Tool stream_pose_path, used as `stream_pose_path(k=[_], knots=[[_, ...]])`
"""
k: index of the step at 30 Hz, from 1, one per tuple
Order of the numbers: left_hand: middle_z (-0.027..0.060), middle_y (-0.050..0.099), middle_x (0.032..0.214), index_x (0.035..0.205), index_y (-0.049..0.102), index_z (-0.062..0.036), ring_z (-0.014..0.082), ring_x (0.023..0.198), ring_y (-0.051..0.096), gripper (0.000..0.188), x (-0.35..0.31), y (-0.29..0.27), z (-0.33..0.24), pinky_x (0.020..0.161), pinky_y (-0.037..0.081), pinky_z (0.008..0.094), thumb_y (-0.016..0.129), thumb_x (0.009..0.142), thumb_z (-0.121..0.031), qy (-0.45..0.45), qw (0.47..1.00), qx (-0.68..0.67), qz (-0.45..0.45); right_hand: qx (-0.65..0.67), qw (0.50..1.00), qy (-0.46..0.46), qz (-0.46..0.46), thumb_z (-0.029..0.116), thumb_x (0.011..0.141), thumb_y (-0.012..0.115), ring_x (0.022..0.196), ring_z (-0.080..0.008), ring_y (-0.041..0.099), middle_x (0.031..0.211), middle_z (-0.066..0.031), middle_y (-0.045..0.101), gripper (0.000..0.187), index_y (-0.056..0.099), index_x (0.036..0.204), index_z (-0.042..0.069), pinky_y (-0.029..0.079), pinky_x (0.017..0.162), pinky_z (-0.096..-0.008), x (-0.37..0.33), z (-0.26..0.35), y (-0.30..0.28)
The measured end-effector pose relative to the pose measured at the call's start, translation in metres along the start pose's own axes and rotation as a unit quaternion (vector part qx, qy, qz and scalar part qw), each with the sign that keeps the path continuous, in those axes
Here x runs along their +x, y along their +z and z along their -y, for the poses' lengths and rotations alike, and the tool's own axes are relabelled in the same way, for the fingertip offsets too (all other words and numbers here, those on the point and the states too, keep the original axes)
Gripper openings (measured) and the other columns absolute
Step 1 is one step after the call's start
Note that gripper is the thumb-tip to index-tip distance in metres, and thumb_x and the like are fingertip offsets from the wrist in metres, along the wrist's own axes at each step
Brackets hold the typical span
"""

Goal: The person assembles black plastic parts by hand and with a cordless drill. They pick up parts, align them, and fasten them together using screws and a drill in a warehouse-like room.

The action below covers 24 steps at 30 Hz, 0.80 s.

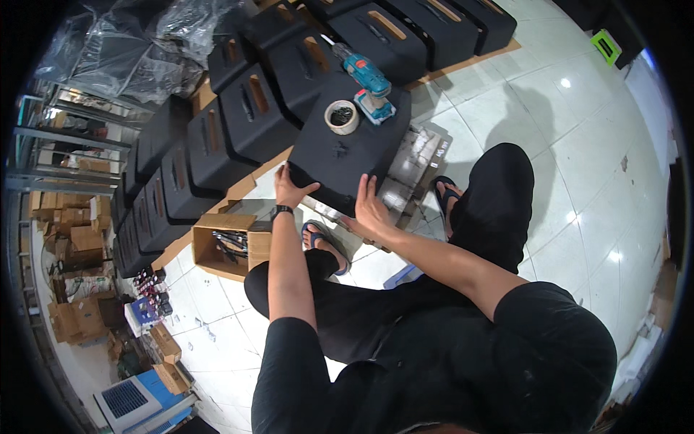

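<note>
At the left, the open brown cardboard box [259, 248] holding black parts sits near the work and could obstruct footing if stepped toward. The left hand [290, 191] rests on the near-left corner of the matte black, block-shaped cabinet [365, 153], thumb spread wide from the fingers; uneven pressure here could rotate the cabinet. The cabinet lies between both hands. On its upper face, the small black fitting [339, 150] appears loose and could slide if the surface tilts. Behind it, the round off-white cup [341, 117] of small dark pieces could tip and spill under a sudden jolt. The teal-and-black cordless drill [367, 76], near the far edge, could topple from the same cause. The right hand [370, 211] bears on the near-right edge, fingers extended and close together; its thumb is unclear. Below, the greyish-white support stack [425, 154] could shift under off-centre load.
</note>
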<state>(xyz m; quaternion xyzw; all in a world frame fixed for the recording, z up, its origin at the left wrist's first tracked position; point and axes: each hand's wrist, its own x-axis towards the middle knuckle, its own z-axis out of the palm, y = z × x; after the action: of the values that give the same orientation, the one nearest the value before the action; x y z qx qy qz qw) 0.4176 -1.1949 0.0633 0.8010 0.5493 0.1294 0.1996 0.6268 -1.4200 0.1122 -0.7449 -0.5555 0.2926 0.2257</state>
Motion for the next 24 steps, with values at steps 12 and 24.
stream_pose_path(k=[12, 24], knots=[[0.0243, 0.041, 0.155, 0.164, 0.027, -0.0048, 0.0418, 0.147, 0.038, 0.152, -0.071, -0.006, -0.076, 0.119, 0.043, 0.0494, 0.099, 0.046, -0.070, -0.219, 0.971, 0.052, 0.075, -0.059, 0.994, -0.034, 0.086, 0.056, 0.072, 0.094, 0.124, -0.0618, 0.059, 0.156, -0.0578, 0.005, 0.159, -0.022, 0.159, -0.011, 0.057, 0.103, -0.0491, 0.009, -0.067, -0.020], [0.0358, 0.045, 0.145, 0.146, 0.032, 0.0148, 0.0472, 0.139, 0.048, 0.151, -0.142, 0.055, -0.167, 0.116, 0.043, 0.0503, 0.083, 0.051, -0.091, -0.351, 0.933, 0.058, 0.062, -0.146, 0.967, -0.136, 0.157, 0.055, 0.078, 0.089, 0.143, -0.0489, 0.048, 0.170, -0.0314, 0.023, 0.148, -0.021, 0.165, 0.008, 0.047, 0.115, -0.0510, 0.024, -0.154, -0.098]])
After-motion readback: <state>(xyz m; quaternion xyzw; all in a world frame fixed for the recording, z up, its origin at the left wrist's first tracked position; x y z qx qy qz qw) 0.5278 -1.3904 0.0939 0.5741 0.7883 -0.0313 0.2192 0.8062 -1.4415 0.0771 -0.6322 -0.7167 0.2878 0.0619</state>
